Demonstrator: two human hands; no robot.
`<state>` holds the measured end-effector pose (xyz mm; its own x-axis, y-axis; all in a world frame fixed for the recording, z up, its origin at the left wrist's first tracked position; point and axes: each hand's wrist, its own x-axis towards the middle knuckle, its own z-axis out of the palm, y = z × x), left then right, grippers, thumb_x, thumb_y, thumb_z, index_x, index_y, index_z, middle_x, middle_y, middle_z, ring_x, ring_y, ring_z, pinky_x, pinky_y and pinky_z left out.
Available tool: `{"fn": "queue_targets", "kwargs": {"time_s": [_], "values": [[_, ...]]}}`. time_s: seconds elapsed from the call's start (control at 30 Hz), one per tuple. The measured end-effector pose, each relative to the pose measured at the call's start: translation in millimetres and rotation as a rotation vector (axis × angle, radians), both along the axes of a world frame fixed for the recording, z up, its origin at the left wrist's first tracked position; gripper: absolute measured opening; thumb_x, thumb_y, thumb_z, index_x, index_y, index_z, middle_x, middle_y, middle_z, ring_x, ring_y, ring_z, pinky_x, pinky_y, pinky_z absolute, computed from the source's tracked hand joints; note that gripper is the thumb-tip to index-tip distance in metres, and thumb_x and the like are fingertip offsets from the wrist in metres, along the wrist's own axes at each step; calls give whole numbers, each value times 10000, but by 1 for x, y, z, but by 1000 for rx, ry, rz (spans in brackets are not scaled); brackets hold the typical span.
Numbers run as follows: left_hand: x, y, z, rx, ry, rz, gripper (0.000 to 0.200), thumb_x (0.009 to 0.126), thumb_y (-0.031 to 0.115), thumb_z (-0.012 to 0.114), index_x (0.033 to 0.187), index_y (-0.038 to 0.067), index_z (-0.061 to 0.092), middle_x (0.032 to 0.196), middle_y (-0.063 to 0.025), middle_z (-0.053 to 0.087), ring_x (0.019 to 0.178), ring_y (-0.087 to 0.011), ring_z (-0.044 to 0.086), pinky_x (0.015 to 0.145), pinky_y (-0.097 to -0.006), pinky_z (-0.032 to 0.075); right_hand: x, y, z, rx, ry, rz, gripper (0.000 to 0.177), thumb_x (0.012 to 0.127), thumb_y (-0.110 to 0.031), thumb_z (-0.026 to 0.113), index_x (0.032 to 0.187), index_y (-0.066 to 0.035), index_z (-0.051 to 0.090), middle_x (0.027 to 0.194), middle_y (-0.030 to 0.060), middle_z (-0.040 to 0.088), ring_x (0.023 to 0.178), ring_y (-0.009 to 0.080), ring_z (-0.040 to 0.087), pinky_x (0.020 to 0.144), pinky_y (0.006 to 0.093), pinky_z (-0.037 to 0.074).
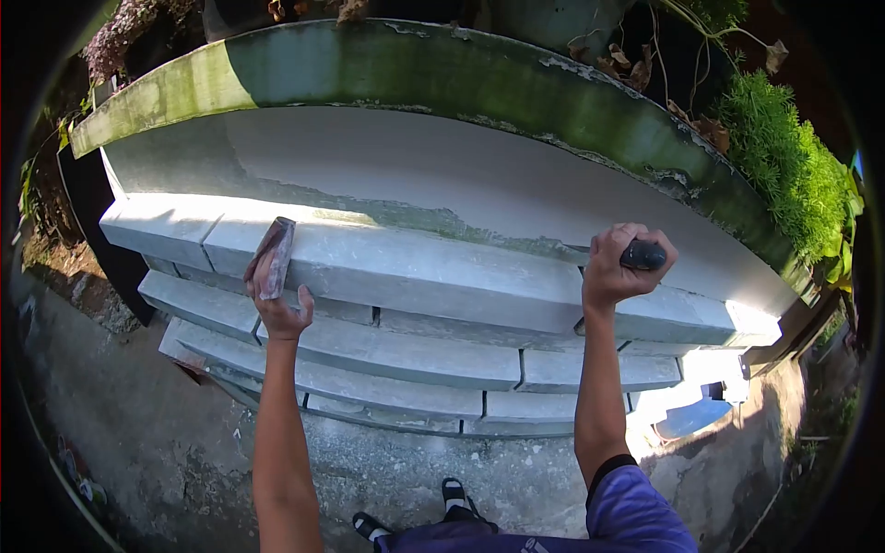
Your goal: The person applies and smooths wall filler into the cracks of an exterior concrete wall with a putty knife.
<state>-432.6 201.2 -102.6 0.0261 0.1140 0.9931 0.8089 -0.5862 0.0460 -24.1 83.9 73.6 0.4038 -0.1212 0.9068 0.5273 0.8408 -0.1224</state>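
Note:
My left hand [281, 309] holds a dusty, reddish-brown folded piece that looks like sandpaper [277, 251], its fingers behind it and the thumb out to the side. It is over the top course of the pale grey block wall [415, 276]. Further right, my right hand [616, 269] is closed around a tool with a rounded black handle [643, 254]. The handle's end points up at me, and most of the tool's working part is hidden by the fist and the wall. This hand is close to the white upper wall face [442, 166].
A curved ledge with green stains [415, 69] overhangs the wall's far side. Feathery green plants [784, 166] and dry leaves hang over it at the right. Stepped blocks with dark joints go down to a rough concrete floor [387, 470], where my sandalled feet [369, 525] stand.

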Motion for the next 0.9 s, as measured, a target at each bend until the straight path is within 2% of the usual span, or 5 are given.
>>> {"fn": "queue_targets", "kwargs": {"time_s": [0.43, 0.47, 0.6, 0.73, 0.9], "values": [[1, 4, -4, 5, -21, -13, 685, 762, 233, 616, 1397, 18, 471, 1381, -182, 539, 1304, -375, 497, 1114, -497, 325, -11, 2, 22, -29, 44, 51, 245, 898, 42, 629, 1017, -48, 434, 808, 51, 522, 618, 92, 550, 449, 228, 464], [3, 5, -6, 13, -28, -4, 688, 763, 238, 612, 1399, 20, 469, 1382, -182, 538, 1305, -376, 496, 1115, -497, 324, 11, 25, 8, -136, -143, -436, 241, 908, 45, 612, 1008, -45, 413, 809, 53, 530, 591, 84, 533, 421, 213, 430], [1, 10, -4, 41, -34, -1, 688, 770, 255, 588, 1405, 24, 460, 1387, -187, 533, 1309, -383, 494, 1118, -501, 321, -27, -5, 20, -30, 65, 154, 204, 885, -18, 674, 929, -47, 477, 712, 30, 496, 588, 89, 482, 558, 239, 446], [6, 15, -13, 40, -59, 47, 678, 782, 265, 558, 1408, 22, 460, 1385, -194, 530, 1309, -392, 489, 1117, -507, 321, -5, 28, 5, -273, -39, -294, 188, 904, 15, 652, 945, -43, 478, 695, 19, 465, 592, 81, 465, 560, 238, 446], [6, 16, -10, 38, -60, -7, 667, 816, 259, 535, 1425, 2, 446, 1395, -228, 517, 1316, -429, 472, 1136, -538, 294, -20, 10, 8, -88, 14, -88, 211, 875, 1, 694, 904, -52, 492, 707, 5, 476, 604, 86, 474, 582, 226, 446]]}}
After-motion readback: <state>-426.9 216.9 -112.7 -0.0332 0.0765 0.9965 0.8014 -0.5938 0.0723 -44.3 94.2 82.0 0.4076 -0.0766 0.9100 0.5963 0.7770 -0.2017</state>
